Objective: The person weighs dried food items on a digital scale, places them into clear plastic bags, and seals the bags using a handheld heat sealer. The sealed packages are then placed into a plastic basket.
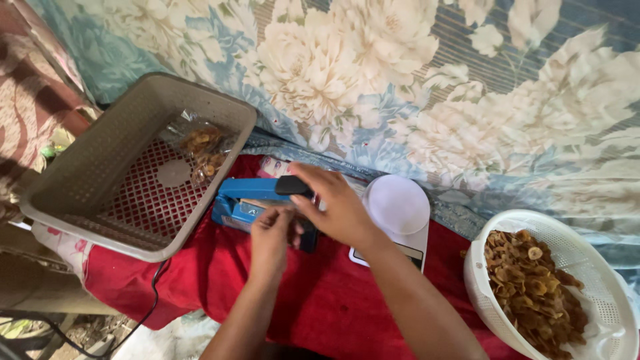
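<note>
Now my right hand presses the black handle of the blue plastic heat sealer on the red cloth, fingers closed on it, while my left hand pinches a clear bag under its bar; next I judge a steady hold.

Bare red cloth lies open in front of the blue heat sealer with a black handle, reaching to the near edge between the two forearms. To the left, the tilted grey plastic basket with a red mesh bottom sits just beside the sealer and blocks that side. To the right, the white digital scale stands close, with a strip of free cloth between it and the white round colander of brown chips. Behind, the floral fabric rises like a wall.
</note>
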